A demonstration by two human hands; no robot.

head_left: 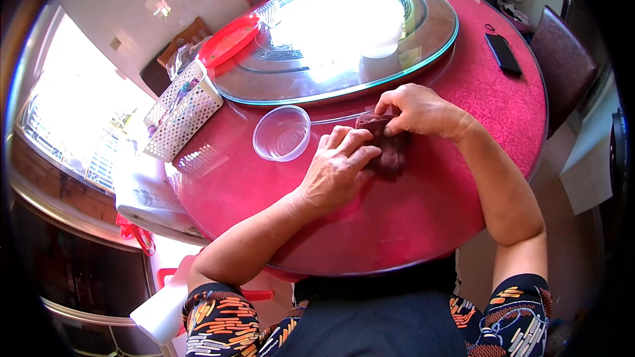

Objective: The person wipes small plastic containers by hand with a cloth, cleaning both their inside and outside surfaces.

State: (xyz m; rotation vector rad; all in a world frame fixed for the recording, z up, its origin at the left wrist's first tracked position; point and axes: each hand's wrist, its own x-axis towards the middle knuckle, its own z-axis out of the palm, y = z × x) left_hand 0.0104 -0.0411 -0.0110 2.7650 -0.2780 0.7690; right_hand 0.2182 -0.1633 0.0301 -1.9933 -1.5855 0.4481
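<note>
A small dark brown folded cloth (389,153) lies on the red round table (423,201), right in front of me. My left hand (338,164) has its fingers curled against the cloth's left side. From the upper right, my right hand (418,112) pinches the cloth's top edge between thumb and fingers. Both hands partly cover the cloth, so its full shape is hidden. A clear round plastic bowl (282,133) stands just left of my left hand, with nothing visible inside.
A glass turntable (423,59) with strong glare fills the table's far side. On it sits a red tray (228,43). A white perforated basket (188,109) stands at the left edge. A black phone (504,54) lies at the right, near a brown chair (562,59).
</note>
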